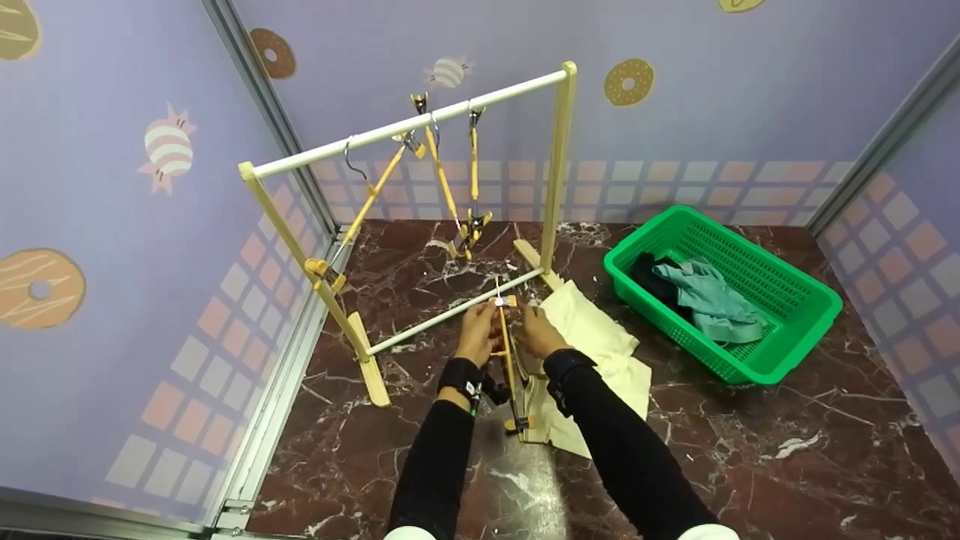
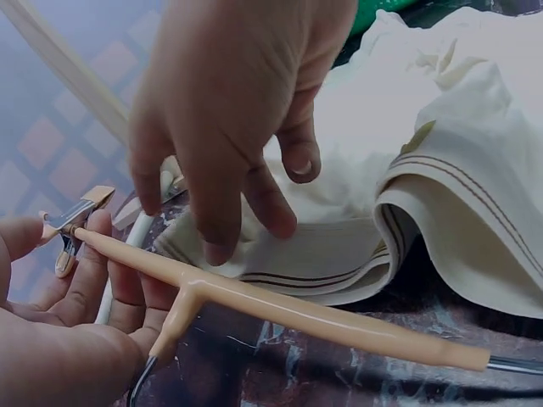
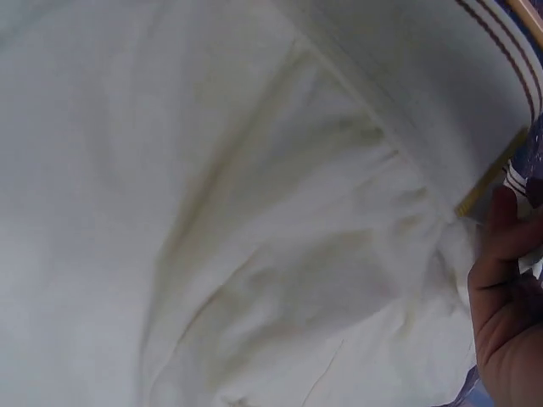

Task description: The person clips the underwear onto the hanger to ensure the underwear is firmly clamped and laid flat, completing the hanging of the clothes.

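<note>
The left hand [image 1: 478, 330] holds a hanger [image 1: 510, 352] near its far end: in the left wrist view the fingers [image 2: 93, 297] are curled under the bar and the thumb is on top, just beside the metal clip [image 2: 72, 229] at the tip. The hanger is a tan bar w/ clips at both ends; it lies between the two hands, pointing away from the person, its far clip just at the low rail of the rack [image 1: 405, 217].

The right hand [image 1: 538, 334] is on the other side of the hanger, over the cloth [image 1: 600, 337]. In the left wrist view its fingers [image 2: 254, 203] are bent down, the tips touching the striped hem of the cloth near the clip. Whether they really pinch the hem or only press on it, I cannot tell. The right wrist view shows mostly white cloth and only the fingertips [image 3: 509, 254] at the edge, beside the brown stripes.

The cloth is cream-white, crumpled, flat on the dark marble floor [image 1: 750, 450], just right of the hanger and touching the foot of the rack.

Rack: wood posts, white top bar, 3 more hangers [image 1: 442, 172] hooked on the bar, hanging slanted. Right of the cloth, a bit apart, is a green basket [image 1: 787, 330] w/ teal and dark clothes [image 1: 705, 300] inside. Walls are purple w/ donut and candy pics.
</note>
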The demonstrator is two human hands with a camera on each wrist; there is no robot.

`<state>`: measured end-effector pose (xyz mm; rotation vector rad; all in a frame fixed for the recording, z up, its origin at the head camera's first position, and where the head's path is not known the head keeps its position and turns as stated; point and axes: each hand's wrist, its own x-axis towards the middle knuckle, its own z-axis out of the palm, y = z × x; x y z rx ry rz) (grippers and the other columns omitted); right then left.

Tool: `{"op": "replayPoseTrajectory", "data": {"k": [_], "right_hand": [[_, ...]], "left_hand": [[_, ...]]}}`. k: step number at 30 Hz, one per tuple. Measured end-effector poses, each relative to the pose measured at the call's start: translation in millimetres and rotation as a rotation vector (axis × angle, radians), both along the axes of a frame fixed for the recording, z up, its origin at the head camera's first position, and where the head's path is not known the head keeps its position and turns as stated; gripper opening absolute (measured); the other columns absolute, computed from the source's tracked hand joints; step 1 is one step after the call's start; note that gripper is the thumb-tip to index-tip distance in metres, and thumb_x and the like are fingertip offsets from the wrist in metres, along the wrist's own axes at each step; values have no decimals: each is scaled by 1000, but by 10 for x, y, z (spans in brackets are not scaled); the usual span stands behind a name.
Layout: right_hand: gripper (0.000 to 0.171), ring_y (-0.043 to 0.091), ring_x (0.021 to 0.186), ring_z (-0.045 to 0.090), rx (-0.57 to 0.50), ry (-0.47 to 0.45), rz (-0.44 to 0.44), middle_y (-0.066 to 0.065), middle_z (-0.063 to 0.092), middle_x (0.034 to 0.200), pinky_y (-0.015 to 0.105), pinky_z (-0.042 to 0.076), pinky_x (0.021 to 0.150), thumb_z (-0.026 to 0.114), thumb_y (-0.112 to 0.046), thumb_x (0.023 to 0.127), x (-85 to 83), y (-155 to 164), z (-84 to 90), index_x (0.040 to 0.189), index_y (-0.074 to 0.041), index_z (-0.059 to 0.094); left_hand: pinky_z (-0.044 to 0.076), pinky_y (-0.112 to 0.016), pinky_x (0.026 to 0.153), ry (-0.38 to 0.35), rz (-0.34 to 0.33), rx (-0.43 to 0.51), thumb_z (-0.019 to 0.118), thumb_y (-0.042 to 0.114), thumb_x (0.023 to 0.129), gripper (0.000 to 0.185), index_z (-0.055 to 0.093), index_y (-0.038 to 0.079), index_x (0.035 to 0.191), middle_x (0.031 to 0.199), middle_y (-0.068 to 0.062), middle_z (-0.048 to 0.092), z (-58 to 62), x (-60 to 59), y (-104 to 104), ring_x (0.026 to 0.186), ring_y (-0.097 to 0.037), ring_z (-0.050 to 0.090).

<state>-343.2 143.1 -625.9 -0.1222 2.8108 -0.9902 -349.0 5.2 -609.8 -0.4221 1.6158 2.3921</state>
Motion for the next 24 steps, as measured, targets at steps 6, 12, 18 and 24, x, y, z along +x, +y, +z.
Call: {"op": "replayPoseTrajectory", "data": {"k": [6, 12, 18, 24], "right_hand": [[21, 43, 89, 65, 25, 88, -64, 26, 55, 106, 48, 60, 74, 68, -8, 95, 18, 87, 11, 110, 7, 64], [16, 36, 76, 71, -193, 55, -31, 24, 68, 93, 35, 61, 55, 63, -11, 100, -22, 283, 129, 103, 5, 62], [19, 30, 68, 72, -270, 98, -21, 24, 73, 90, 22, 52, 47, 67, -15, 99, -74, 506, 401, 99, 4, 65], [21, 14, 58, 63, -233, 144, 13, 17, 72, 87, 18, 45, 45, 68, -22, 99, -131, 697, 747, 101, -1, 69]], "left_hand": [[38, -28, 63, 6, -4, 42, 52, 21, 108, 21, 53, 2, 116, 100, -14, 67, 14, -7, 2, 70, -15, 51], [40, -32, 66, -34, -14, 17, 53, 25, 107, 19, 58, 6, 108, 106, -16, 67, 39, 15, -29, 74, -17, 53], [43, -37, 73, -28, -36, -7, 52, 25, 107, 30, 56, 0, 123, 101, -9, 63, 93, 8, -44, 83, -20, 51], [51, -36, 69, 28, -48, 29, 53, 24, 107, 33, 55, -5, 123, 95, -8, 59, 160, 1, -19, 82, -20, 56]]}}
